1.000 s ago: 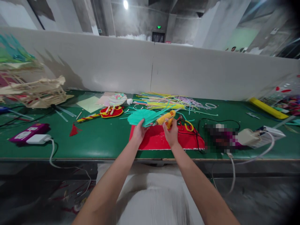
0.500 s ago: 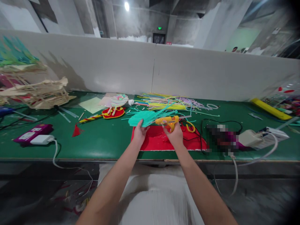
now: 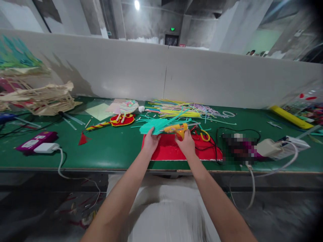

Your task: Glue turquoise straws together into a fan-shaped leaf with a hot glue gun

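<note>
- At the far left, a stick model (image 3: 47, 99) stood on the green table (image 3: 106, 154), with blue-green spikes above it.
- Nearer you lay a purple box (image 3: 37, 142) with a white plug (image 3: 46, 148) against it; its pale label carried marks too small to read.
- Next came a yellow-and-red twisted handle (image 3: 99, 126) with a red tassel (image 3: 83, 138), on the table's smooth, slightly shiny top.
- Behind, a pale partition (image 3: 126, 69) ran along the table's back edge; beyond it the room showed rough grey walls and a bright ceiling lamp (image 3: 137, 4).
- Your left hand (image 3: 150, 143) pinched the near edge of the turquoise bundle (image 3: 154, 126), which was in front of you, at the red mat's far left edge.
- A green lit sign (image 3: 172, 29) hung above a dark doorway (image 3: 172, 40), its marking too small to read, as was that on a red sign (image 3: 182, 45) beside it.
- Your right hand (image 3: 186, 143) had its fingers curled round the grip of the yellow glue gun (image 3: 175, 128), nozzle towards the bundle; whether they touched, you could not tell.
- Under your hands lay the red mat (image 3: 166, 151); loose coloured strands (image 3: 180, 113) were heaped behind.
- Further right, a white adapter (image 3: 267, 148) sat near the front, and a yellow tube (image 3: 290, 117) lay farther back.
</note>
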`<action>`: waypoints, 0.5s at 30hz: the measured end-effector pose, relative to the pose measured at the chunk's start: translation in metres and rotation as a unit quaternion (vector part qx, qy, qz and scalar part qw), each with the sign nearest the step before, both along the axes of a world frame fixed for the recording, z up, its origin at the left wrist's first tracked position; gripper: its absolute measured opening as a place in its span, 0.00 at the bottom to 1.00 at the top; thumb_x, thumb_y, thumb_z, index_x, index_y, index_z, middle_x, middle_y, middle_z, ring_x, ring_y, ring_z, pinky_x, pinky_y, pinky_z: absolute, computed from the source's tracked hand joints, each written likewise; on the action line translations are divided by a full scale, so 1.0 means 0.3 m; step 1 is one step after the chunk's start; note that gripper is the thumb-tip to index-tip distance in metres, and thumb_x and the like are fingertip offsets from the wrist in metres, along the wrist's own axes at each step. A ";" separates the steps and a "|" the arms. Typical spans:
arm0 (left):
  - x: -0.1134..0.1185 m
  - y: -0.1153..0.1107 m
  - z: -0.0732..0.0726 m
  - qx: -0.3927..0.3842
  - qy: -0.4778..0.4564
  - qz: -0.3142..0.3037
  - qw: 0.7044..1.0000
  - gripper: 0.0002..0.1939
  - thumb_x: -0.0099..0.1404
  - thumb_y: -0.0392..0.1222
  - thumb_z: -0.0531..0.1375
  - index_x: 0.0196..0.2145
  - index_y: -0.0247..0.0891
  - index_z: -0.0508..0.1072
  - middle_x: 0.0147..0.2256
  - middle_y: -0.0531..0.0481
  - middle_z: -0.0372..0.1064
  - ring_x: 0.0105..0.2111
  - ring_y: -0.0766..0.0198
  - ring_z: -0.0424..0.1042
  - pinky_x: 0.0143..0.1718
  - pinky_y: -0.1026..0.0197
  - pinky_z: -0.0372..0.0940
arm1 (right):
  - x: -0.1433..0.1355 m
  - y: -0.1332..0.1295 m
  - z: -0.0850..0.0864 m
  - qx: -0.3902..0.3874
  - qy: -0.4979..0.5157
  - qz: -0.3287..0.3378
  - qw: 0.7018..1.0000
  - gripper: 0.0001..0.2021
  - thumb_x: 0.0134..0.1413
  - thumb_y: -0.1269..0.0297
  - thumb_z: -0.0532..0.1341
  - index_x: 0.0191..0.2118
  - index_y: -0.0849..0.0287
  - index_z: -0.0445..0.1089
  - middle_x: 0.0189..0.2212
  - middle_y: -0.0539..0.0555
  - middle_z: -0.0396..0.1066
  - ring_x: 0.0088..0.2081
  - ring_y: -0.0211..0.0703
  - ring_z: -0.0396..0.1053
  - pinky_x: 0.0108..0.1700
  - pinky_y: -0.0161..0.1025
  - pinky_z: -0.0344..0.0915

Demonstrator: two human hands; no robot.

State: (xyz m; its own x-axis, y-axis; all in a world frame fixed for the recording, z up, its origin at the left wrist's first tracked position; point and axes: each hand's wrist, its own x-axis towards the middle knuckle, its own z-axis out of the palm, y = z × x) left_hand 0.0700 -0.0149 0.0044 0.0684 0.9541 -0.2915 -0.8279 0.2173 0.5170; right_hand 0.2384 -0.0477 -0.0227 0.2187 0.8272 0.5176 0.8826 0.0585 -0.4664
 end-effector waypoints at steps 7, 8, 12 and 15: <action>-0.007 0.003 -0.007 0.003 -0.011 -0.006 1.000 0.13 0.66 0.37 0.52 0.47 0.37 0.69 0.30 0.51 0.75 0.26 0.67 0.73 0.27 0.66 0.65 | 0.004 0.001 -0.007 -0.015 -0.027 0.006 1.000 0.26 0.49 0.56 0.59 0.53 0.65 0.59 0.48 0.68 0.65 0.43 0.56 0.70 0.38 0.46 0.68; -0.007 0.003 -0.007 0.006 -0.015 -0.007 1.000 0.14 0.66 0.37 0.52 0.48 0.37 0.69 0.30 0.51 0.76 0.27 0.66 0.73 0.30 0.65 0.66 | 0.004 0.001 -0.008 -0.014 -0.032 0.007 0.999 0.26 0.49 0.56 0.59 0.53 0.65 0.59 0.49 0.68 0.64 0.44 0.56 0.69 0.38 0.46 0.68; -0.005 0.002 -0.008 0.020 -0.028 -0.011 0.999 0.14 0.66 0.37 0.51 0.48 0.36 0.69 0.32 0.50 0.76 0.31 0.64 0.74 0.40 0.60 0.68 | 0.001 0.002 -0.012 -0.009 -0.040 0.012 0.999 0.26 0.51 0.56 0.58 0.52 0.66 0.59 0.48 0.68 0.65 0.42 0.56 0.70 0.37 0.46 0.68; -0.004 0.001 -0.006 0.016 -0.027 -0.018 0.999 0.13 0.67 0.38 0.51 0.46 0.36 0.71 0.33 0.49 0.76 0.33 0.63 0.75 0.43 0.60 0.68 | -0.001 0.002 -0.013 0.003 -0.045 0.033 0.998 0.23 0.53 0.55 0.56 0.51 0.66 0.60 0.46 0.67 0.66 0.42 0.55 0.70 0.36 0.45 0.69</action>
